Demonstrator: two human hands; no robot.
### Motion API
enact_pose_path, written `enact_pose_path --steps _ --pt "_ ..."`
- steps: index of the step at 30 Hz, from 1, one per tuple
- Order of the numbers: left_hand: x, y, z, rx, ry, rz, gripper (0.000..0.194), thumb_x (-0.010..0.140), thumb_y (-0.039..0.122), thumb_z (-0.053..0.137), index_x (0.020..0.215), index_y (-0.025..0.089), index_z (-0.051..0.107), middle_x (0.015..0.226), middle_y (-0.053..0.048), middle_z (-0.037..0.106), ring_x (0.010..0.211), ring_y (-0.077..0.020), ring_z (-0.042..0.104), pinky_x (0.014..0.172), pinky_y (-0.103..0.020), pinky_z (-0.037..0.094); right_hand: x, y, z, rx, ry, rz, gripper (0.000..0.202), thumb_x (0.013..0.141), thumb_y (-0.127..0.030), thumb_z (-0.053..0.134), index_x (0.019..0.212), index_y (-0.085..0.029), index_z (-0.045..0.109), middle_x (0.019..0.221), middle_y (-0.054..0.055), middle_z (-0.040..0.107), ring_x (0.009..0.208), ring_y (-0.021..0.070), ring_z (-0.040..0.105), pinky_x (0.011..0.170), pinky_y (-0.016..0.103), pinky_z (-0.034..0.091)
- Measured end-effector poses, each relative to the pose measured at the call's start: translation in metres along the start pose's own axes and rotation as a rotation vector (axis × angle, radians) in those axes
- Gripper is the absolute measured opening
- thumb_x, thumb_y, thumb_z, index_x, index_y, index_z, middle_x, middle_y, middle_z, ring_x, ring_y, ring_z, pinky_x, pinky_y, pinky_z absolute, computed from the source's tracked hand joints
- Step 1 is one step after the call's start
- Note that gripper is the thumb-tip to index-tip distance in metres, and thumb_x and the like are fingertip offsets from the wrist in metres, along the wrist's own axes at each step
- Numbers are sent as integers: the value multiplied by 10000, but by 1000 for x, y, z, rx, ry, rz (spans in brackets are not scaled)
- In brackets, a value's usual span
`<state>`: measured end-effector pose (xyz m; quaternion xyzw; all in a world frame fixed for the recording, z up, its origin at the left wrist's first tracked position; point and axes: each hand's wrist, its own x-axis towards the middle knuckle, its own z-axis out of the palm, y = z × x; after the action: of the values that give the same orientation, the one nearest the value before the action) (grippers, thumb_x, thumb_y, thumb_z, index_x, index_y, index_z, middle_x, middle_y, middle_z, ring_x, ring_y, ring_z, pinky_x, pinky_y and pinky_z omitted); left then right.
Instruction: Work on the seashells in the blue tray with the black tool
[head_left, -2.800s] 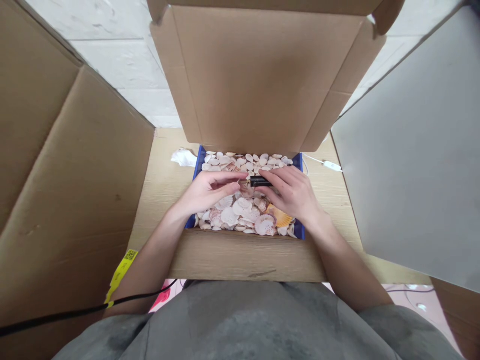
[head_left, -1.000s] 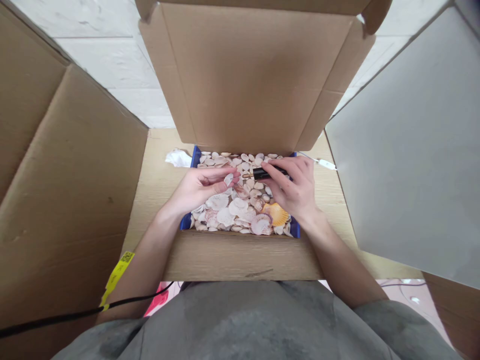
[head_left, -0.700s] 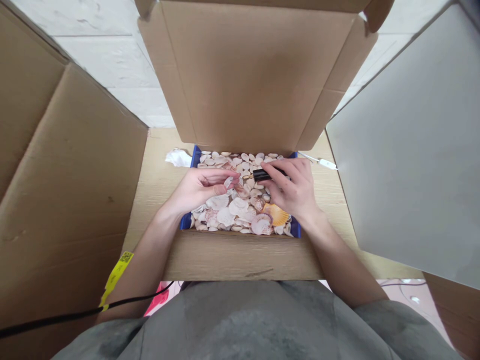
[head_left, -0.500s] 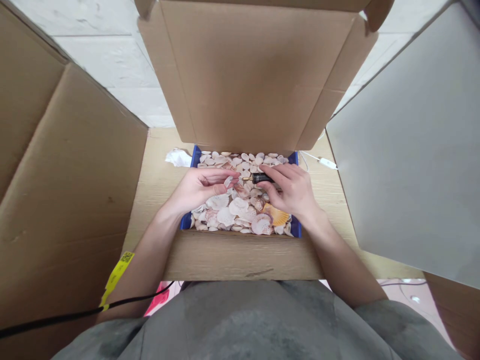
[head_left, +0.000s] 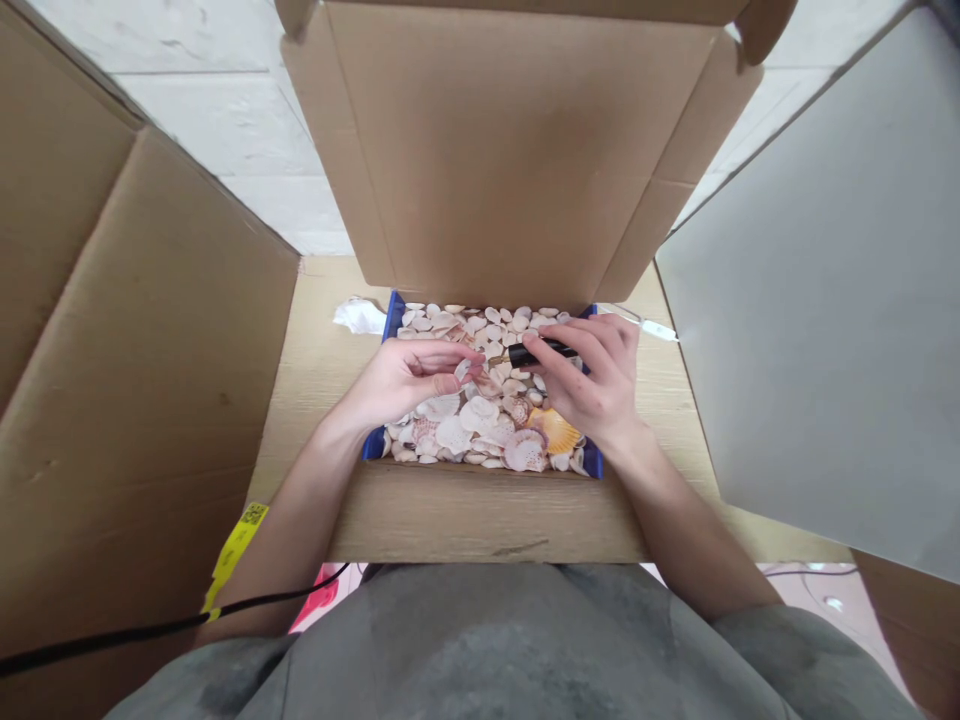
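The right hand (head_left: 592, 375) is closed around a slim black tool (head_left: 527, 355), thumb on the near side and fingers curled over the top, so that the barrel lies almost level, with its brass-coloured tip (head_left: 498, 360) pointing toward the left hand (head_left: 420, 380). That left hand pinches a small pale shell (head_left: 463, 371) between its thumb and its fingers, which reach out side by side toward the tip. The tip ends just beside the left fingertips; at this scale I cannot tell whether it touches them. Both hands are above a shallow box with blue end walls (head_left: 594, 462), and the tool and the pinched shell are over its middle. The box is spread with shells (head_left: 478, 413): little cream ones along the far side, larger white and pink-speckled fans nearer the person, and one bright orange scallop (head_left: 555, 430) near the right wrist. Behind it the brown cardboard lid (head_left: 517, 150) stands raised. On the wooden table (head_left: 487, 515), a crumpled white scrap (head_left: 360, 316) lies left of the box, and a white inline switch (head_left: 658, 330) on a thin cord lies to its right. A cardboard panel (head_left: 180, 330) stands on the left, a grey board (head_left: 825, 300) on the right, and a yellow tag (head_left: 238, 545) on a black cable (head_left: 135, 628) shows by the left forearm.
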<state>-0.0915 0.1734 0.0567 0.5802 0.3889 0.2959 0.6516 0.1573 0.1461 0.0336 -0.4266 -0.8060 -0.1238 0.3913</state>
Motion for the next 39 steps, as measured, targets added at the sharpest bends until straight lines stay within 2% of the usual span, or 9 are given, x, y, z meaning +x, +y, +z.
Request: enact_pose_path --steps 5,9,12,17,23,26,29,34,39 --pt "0 -1 -2 17 36 10 328 751 247 776 1067 174 732 1090 -107 745 1015 -264 713 902 -369 576 -3 2 3 9 -81 33 400 858 -244 620 1248 -316 572 1076 12 708 959 193 595 868 391 412" --pt "0 -2 -1 39 64 7 318 743 234 780 1054 181 739 1109 -96 740 1021 -254 711 913 -354 575 -3 2 6 0 -216 93 311 877 -380 602 1127 -201 647 940 38 718 811 179 595 735 338 425" --pt "0 -3 -1 30 67 18 311 747 227 780 1052 185 738 1083 -88 750 1016 -244 713 921 -353 572 -3 1 7 3 -283 131 311 894 -420 568 1071 -184 667 854 30 706 756 169 597 694 317 421" --pt "0 -6 -1 21 60 3 316 747 229 781 1055 174 734 1047 -95 758 983 -245 724 908 -371 579 -3 2 5 -19 -227 83 296 881 -388 596 1106 -203 645 930 41 712 822 182 595 745 337 409" --pt "0 -1 1 4 21 -10 306 760 238 768 1056 169 732 1037 -101 760 980 -246 723 884 -360 581 -1 1 2 -21 -70 -28 420 857 -139 569 1246 -295 541 1046 8 708 937 175 603 863 374 402" --pt "0 0 3 -18 -6 -13 297 765 227 764 1053 168 730 1015 -97 764 961 -239 728 868 -346 583 0 0 2 -28 -25 -53 444 843 -98 568 1241 -293 538 1034 2 711 944 165 604 886 375 406" --pt "0 0 2 -20 12 -6 295 757 230 772 1045 174 733 1008 -95 766 961 -245 729 867 -356 587 0 0 2 -26 -31 -51 420 849 -136 593 1241 -279 544 1043 12 712 946 171 599 881 375 410" --pt "1 -4 0 25 62 1 327 730 248 797 1043 175 738 1082 -105 748 997 -257 719 884 -361 586 -1 1 4 -13 -184 -9 338 867 -347 635 1165 -192 603 971 42 713 858 178 600 766 334 429" --pt "0 -2 0 40 79 2 328 729 243 795 1043 170 737 1079 -98 750 988 -244 721 882 -346 585 -2 -1 5 -25 -278 5 333 904 -423 577 1100 -159 633 833 28 701 751 153 612 704 298 429"
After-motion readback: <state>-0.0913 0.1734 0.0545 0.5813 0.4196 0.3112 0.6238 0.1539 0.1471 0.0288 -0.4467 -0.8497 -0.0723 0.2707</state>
